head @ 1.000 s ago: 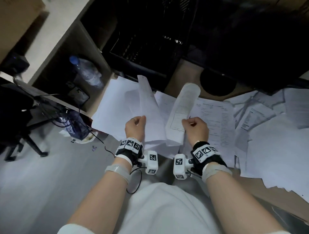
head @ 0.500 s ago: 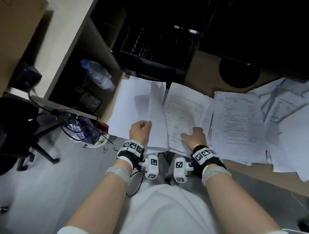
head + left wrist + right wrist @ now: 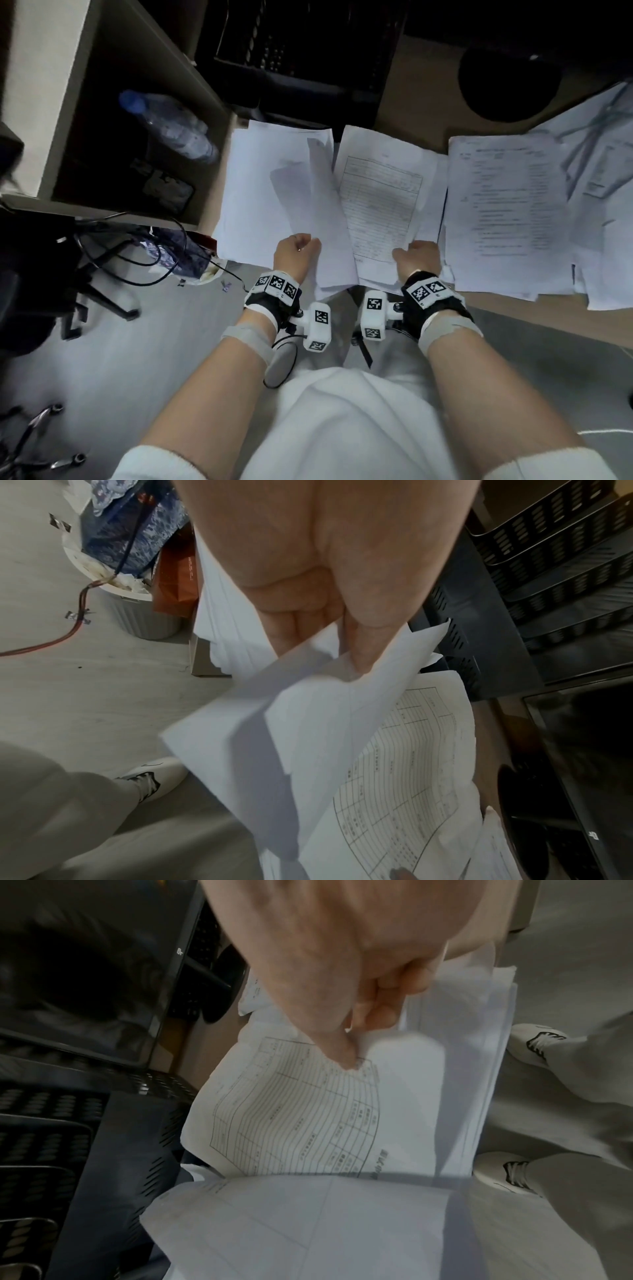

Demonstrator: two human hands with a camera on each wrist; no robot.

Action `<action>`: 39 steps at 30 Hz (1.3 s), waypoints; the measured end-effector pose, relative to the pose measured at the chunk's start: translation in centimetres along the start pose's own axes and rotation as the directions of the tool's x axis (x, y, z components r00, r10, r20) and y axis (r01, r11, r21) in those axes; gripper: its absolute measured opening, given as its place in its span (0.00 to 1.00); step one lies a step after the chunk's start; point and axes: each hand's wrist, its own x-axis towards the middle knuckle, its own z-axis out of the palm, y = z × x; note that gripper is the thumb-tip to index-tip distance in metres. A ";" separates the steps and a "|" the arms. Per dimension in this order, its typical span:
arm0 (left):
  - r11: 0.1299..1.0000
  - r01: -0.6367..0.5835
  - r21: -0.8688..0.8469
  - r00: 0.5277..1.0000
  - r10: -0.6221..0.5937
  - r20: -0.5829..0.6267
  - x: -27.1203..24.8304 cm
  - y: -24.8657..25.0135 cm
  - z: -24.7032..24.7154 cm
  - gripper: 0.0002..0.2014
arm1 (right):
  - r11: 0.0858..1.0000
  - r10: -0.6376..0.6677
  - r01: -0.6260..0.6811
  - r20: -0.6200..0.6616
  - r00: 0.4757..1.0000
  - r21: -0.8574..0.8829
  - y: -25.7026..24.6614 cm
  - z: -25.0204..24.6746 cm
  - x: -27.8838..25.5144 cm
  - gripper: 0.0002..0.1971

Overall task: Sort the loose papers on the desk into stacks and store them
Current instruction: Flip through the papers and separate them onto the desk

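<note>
Here the table-printed sheet [image 3: 380, 202] lies flat, faintly ruled, between white stacks.

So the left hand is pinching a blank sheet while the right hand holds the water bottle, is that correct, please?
Not quite: the right hand holds the sheet with the printed table, as the right wrist view shows. The water bottle sits untouched on the shelf. The left hand does pinch a blank sheet.

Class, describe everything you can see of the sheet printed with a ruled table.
The table sheet is thin white paper printed with a ruled grid and small, unreadable text. It lies face up on other white sheets at the desk's near edge, slightly curved. The right hand pinches its near corner, thumb on top. A blank sheet overlaps its left edge.
</note>
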 end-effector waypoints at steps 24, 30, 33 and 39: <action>0.792 -0.110 -0.600 0.994 0.078 -0.080 -6.0 10.8 4.4 0.10 | 0.877 -0.281 0.109 0.314 0.907 0.469 -2.8 -11.0 -2.6 0.26; 0.939 -0.034 -0.343 0.992 -0.011 -0.127 -8.1 8.2 8.2 0.08 | 0.881 -0.390 0.305 0.191 0.901 0.362 0.8 -14.2 -0.7 0.08; 0.980 0.003 -0.199 0.994 -0.026 -0.110 -9.0 8.0 11.4 0.20 | 0.915 -0.369 0.337 0.126 0.921 0.221 2.9 -16.5 1.3 0.19; 0.979 -0.079 -0.189 0.997 0.073 -0.038 -11.0 10.8 18.8 0.25 | 0.968 -0.239 0.233 0.053 0.970 0.091 7.0 -22.5 5.7 0.18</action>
